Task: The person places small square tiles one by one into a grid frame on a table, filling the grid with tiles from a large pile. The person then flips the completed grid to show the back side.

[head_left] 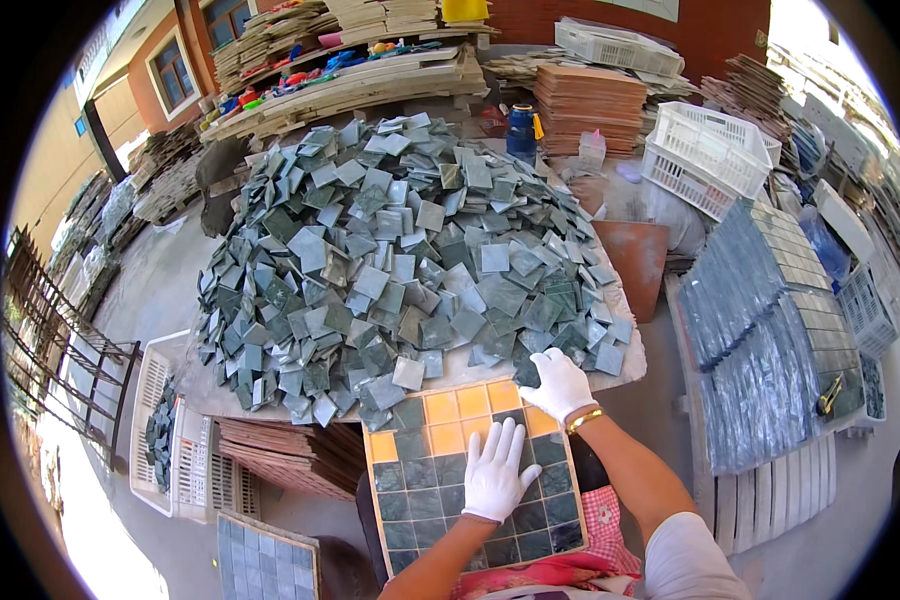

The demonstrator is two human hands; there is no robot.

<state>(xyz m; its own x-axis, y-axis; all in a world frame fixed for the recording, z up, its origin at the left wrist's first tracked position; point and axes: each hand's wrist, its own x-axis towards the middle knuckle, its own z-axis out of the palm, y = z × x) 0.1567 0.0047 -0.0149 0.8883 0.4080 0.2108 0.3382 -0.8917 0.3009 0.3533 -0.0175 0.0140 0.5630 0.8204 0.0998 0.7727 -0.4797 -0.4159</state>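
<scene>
On my lap lies a shallow grid tray [374,450] with orange square cells. Dark green square stone tiles [425,503] fill its nearer rows; several cells at the far side show bare orange. My left hand [497,472], in a white glove, rests flat on these tiles with its fingers spread. At the tray's far right corner, my right hand [560,386], also gloved, is closed round a dark stone tile [526,373], partly hidden by the fingers. Just beyond it rises a large heap of loose green-grey tiles [390,250] on a table.
White plastic crates stand left [192,455] and far right [705,155]. Plastic-wrapped tile stacks [755,400] sit on a pallet at the right. A tile-filled panel [267,562] lies low at the left. A blue jug [521,133] stands behind the heap.
</scene>
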